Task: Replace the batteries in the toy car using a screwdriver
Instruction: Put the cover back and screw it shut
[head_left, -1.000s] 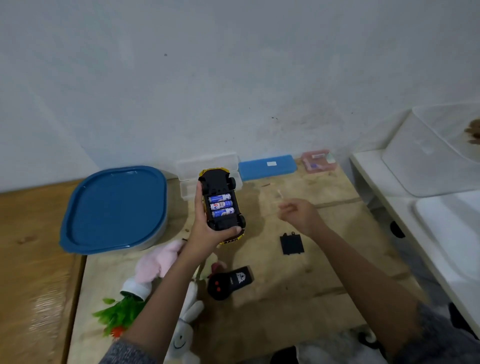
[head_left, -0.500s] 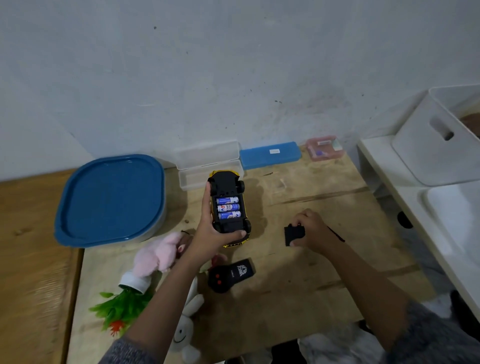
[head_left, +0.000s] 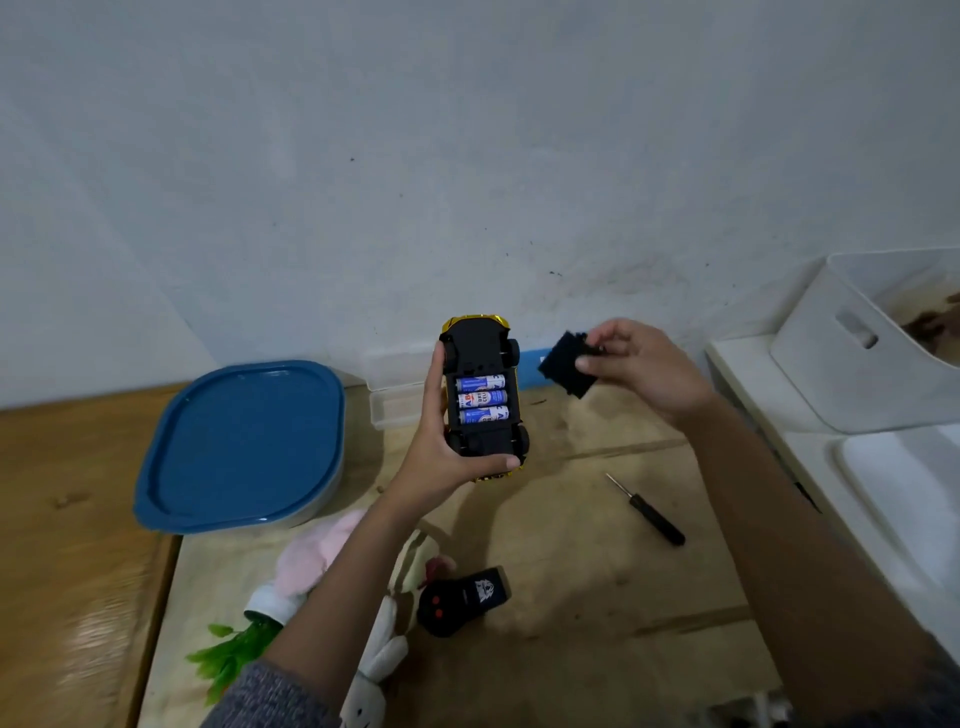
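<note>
On the wooden table (head_left: 571, 639), a black remote (head_left: 465, 600) lies near the front edge, and the screwdriver (head_left: 647, 512) rests toward the right edge, untouched. Above the table's far side, the left hand (head_left: 441, 452) grips the toy car (head_left: 480, 338) belly-up, with three batteries (head_left: 482, 399) seated in the open bay. Just beside it, the right hand (head_left: 641, 366) pinches the black battery cover (head_left: 561, 366), clear of the car. Seating the cover well likely means hooking its tabs in first with the car held level, then pressing it flat.
</note>
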